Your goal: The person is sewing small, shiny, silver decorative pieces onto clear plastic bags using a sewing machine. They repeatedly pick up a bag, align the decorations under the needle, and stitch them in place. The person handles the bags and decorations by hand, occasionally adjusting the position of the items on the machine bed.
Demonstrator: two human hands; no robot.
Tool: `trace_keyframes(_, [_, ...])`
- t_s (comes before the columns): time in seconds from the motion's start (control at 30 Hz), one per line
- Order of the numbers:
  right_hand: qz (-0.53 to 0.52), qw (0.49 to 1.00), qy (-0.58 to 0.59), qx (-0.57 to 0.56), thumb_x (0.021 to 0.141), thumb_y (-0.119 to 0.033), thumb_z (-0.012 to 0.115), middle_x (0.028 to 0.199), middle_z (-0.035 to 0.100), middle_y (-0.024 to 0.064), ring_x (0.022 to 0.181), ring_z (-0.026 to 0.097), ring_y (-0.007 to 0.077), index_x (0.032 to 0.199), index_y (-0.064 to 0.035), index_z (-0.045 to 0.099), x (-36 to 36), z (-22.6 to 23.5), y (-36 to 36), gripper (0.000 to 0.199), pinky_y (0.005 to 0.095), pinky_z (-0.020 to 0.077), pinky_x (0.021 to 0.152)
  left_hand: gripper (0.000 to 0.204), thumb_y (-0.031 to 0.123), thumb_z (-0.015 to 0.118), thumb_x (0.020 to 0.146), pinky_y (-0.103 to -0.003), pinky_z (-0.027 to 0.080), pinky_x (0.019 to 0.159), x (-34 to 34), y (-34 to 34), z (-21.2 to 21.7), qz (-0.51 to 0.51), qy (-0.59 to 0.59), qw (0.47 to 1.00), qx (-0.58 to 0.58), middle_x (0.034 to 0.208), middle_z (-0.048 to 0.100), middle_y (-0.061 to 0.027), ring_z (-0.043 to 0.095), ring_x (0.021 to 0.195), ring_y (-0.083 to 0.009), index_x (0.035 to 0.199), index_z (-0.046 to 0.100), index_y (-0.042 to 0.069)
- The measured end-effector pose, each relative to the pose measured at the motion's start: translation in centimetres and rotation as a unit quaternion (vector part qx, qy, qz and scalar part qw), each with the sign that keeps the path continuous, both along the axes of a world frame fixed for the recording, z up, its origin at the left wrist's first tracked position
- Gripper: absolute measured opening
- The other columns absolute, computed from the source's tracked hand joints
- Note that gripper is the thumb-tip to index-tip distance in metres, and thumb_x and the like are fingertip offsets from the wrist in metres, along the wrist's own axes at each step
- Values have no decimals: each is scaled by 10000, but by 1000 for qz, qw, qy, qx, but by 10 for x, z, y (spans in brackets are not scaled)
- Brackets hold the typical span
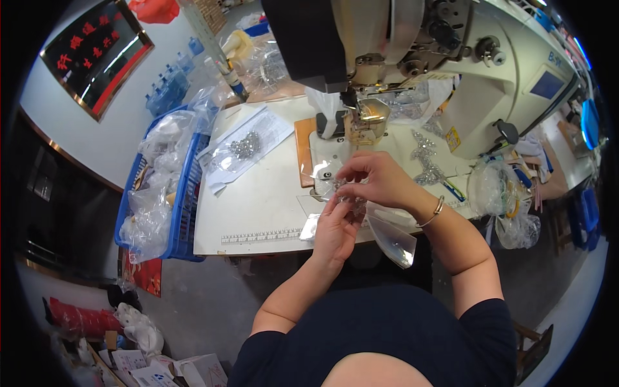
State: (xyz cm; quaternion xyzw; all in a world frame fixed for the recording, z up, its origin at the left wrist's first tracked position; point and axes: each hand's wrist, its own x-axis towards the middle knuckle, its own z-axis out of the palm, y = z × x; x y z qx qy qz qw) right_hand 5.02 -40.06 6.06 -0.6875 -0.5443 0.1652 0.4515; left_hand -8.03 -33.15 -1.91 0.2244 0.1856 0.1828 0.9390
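My left hand (336,232) and my right hand (380,184) meet at the near edge of the sewing table, fingers pinched around a clear plastic sheet (394,242). Its stiff flaps stick out on both sides of the hands and catch the light. Something silvery and sparkling shows between the fingertips, largely hidden by them. Just beyond the hands stands the sewing machine's needle and presser area (367,122). To the right of it, a silver rhinestone trim (425,160) lies on the white tabletop (258,203).
A bag of silver rhinestones (245,146) rests on white paper at the left. Beside the table is a blue basket (182,213) filled with plastic bags. Yellow-green snips (454,189) lie right of my right hand, near another bundle of clear bags (509,203). The machine body (490,71) overhangs the back.
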Motion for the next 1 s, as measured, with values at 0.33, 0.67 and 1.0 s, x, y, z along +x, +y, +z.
trace_keyframes(0.33, [-27, 999, -37, 11, 727, -98, 710, 705, 632, 101, 635, 605, 173, 789, 1, 636, 3, 0, -1, 138, 276, 477, 599, 392, 346, 313, 992, -419, 375, 1024, -1, -2, 9, -38, -112, 992, -34, 1209, 517, -72, 505, 1120, -216, 1260, 415, 78])
trace_keyframes(0.67, [-41, 998, -37, 26, 729, -94, 713, 719, 620, 103, 648, 608, 182, 791, 2, 629, 0, -3, -3, 141, 281, 479, 603, 412, 342, 276, 999, -416, 371, 1034, -3, -1, 6, -45, -116, 992, -12, 1240, 498, -86, 485, 1154, -226, 1287, 391, 71])
trace_keyframes(1.0, [-43, 997, -37, 50, 686, -143, 753, 799, 621, 104, 743, 587, 205, 803, -23, 636, -12, 1, -6, 205, 302, 467, 667, 294, 29, 520, 899, -357, 489, 888, 0, -4, -10, 67, -114, 984, 119, 1130, 562, -123, 590, 1008, -218, 1183, 453, -8])
